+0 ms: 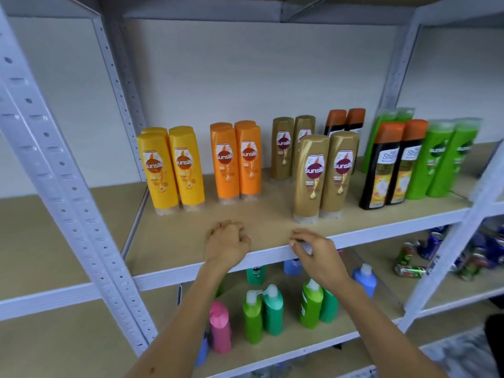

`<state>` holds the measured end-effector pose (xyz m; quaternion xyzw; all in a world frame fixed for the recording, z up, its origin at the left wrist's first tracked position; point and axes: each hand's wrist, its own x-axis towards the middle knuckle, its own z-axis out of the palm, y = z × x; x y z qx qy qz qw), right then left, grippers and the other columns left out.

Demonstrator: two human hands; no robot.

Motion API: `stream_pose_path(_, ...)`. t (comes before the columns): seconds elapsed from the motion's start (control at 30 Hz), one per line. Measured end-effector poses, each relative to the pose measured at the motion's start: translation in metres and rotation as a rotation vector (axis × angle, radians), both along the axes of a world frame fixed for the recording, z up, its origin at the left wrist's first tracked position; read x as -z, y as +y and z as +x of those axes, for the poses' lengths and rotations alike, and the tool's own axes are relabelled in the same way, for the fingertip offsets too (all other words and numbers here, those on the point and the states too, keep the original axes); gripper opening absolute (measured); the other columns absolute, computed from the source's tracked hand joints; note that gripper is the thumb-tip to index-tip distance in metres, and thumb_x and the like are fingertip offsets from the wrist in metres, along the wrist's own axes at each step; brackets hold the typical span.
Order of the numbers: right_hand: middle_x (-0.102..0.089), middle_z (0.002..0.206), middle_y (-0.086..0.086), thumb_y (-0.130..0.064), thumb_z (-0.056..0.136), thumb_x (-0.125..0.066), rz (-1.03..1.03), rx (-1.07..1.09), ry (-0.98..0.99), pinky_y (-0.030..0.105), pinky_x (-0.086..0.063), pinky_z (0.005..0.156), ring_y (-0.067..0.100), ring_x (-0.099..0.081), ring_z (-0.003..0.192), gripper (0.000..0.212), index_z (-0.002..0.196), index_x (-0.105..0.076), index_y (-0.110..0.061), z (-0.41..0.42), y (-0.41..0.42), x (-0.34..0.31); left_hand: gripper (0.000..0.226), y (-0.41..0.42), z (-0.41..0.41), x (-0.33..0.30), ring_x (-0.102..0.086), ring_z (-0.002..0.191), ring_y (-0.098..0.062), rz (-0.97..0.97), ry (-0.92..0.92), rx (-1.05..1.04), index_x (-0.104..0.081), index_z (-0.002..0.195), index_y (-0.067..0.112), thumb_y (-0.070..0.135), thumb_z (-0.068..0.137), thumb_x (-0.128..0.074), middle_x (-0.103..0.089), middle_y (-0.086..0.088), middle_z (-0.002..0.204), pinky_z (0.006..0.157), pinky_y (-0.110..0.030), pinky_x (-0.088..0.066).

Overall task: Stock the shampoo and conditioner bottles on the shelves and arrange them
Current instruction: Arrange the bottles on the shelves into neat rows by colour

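Bottles stand in colour groups on the wooden shelf (174, 241): yellow bottles (171, 167) at the left, orange bottles (236, 162), gold bottles (324, 174) with two more gold ones behind, black bottles with orange caps (388, 165), and green bottles (441, 159) at the right. My left hand (226, 242) rests on the shelf's front part with fingers curled, holding nothing. My right hand (313, 252) hovers at the front edge, fingers loosely bent, empty. Both hands are in front of the bottles and apart from them.
The shelf below holds green (253, 315), pink (219, 327) and blue bottles (364, 278). Drink cans (409, 268) lie on the lower shelf to the right. Grey perforated uprights (68, 203) frame the unit at left and right. Bare shelf board lies between hands and bottles.
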<state>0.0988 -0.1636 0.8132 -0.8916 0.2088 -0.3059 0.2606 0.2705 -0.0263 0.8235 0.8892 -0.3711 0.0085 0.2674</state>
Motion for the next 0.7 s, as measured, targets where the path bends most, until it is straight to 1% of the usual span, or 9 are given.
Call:
stream_pose_path(0.03,-0.071,0.109,0.004,-0.016,0.091,-0.062,0.038,0.056,-0.031,0.012,-0.034,0.087,0.021,-0.062,0.105,0.019,0.104,-0.071,-0.006,-0.005,-0.003,-0.002,0.033,-0.005,-0.008,-0.002,-0.052,0.119,-0.023,-0.038,0.031,0.005,-0.062,0.119,0.020,0.029,0.088,-0.054,-0.061,0.001,0.126,0.101,-0.031,-0.040)
stream_pose_path(0.1,-0.072,0.106,0.004,-0.016,0.091,-0.062,0.090,0.171,-0.098,0.016,-0.037,0.085,0.022,-0.063,0.102,0.020,0.106,-0.070,-0.007,-0.013,-0.014,-0.004,0.033,-0.017,-0.024,-0.006,-0.057,0.114,-0.021,-0.110,0.102,0.035,-0.063,0.118,0.021,0.031,0.087,-0.057,-0.065,0.002,0.121,0.095,-0.029,-0.044)
stream_pose_path(0.2,-0.069,0.112,0.010,-0.017,0.092,-0.060,0.150,0.310,-0.176,0.030,-0.044,0.088,0.026,-0.061,0.106,0.029,0.118,-0.064,-0.006,-0.022,-0.035,-0.008,0.037,-0.042,-0.043,-0.010,-0.058,0.114,-0.017,-0.224,0.202,0.083,-0.060,0.122,0.025,0.035,0.087,-0.060,-0.065,0.005,0.121,0.095,-0.029,-0.045)
stream_pose_path(0.27,-0.066,0.118,0.012,-0.016,0.091,-0.058,0.174,0.331,-0.196,0.032,-0.045,0.091,0.027,-0.060,0.108,0.036,0.126,-0.059,-0.005,-0.026,-0.051,-0.009,0.044,-0.060,-0.052,-0.011,-0.056,0.118,-0.018,-0.286,0.230,0.096,-0.056,0.128,0.024,0.036,0.087,-0.063,-0.063,0.002,0.125,0.097,-0.030,-0.044)
stream_pose_path(0.37,-0.060,0.128,0.010,-0.018,0.091,-0.060,0.187,0.286,-0.183,0.039,-0.045,0.099,0.025,-0.055,0.118,0.045,0.134,-0.051,-0.006,-0.026,-0.076,-0.015,0.059,-0.086,-0.062,-0.015,-0.054,0.120,-0.016,-0.416,0.298,0.083,-0.048,0.136,0.022,0.038,0.083,-0.070,-0.060,0.001,0.130,0.100,-0.032,-0.044)
stream_pose_path(0.43,-0.056,0.132,0.008,-0.020,0.089,-0.064,0.211,0.238,-0.170,0.040,-0.043,0.102,0.024,-0.051,0.123,0.052,0.137,-0.045,-0.009,-0.025,-0.092,-0.018,0.064,-0.101,-0.067,-0.015,-0.058,0.114,-0.010,-0.518,0.366,0.072,-0.048,0.135,0.023,0.036,0.078,-0.076,-0.062,0.006,0.126,0.098,-0.030,-0.048)
stream_pose_path(0.5,-0.051,0.139,0.006,-0.023,0.088,-0.067,0.246,0.200,-0.133,0.039,-0.041,0.106,0.022,-0.047,0.128,0.063,0.143,-0.037,-0.010,-0.023,-0.108,-0.022,0.060,-0.116,-0.073,-0.015,-0.062,0.102,-0.001,-0.580,0.393,0.063,-0.050,0.127,0.025,0.031,0.075,-0.079,-0.065,0.011,0.114,0.087,-0.017,-0.051)
stream_pose_path(0.57,-0.047,0.143,0.004,-0.024,0.087,-0.069,0.281,0.150,-0.090,0.040,-0.040,0.107,0.021,-0.046,0.130,0.072,0.146,-0.030,-0.013,-0.021,-0.124,-0.023,0.051,-0.127,-0.076,-0.015,-0.062,0.091,0.006,-0.615,0.377,0.021,-0.051,0.115,0.027,0.025,0.074,-0.080,-0.066,0.013,0.103,0.073,-0.004,-0.047)
stream_pose_path(0.7,-0.058,0.130,-0.003,-0.018,0.085,-0.069,0.353,0.012,-0.071,0.040,-0.048,0.101,0.016,-0.057,0.118,0.070,0.143,-0.031,-0.025,-0.013,-0.151,-0.024,0.046,-0.144,-0.071,-0.016,-0.062,0.087,0.007,-0.647,0.352,-0.066,-0.052,0.109,0.026,0.022,0.074,-0.081,-0.064,0.017,0.096,0.070,-0.008,-0.046)
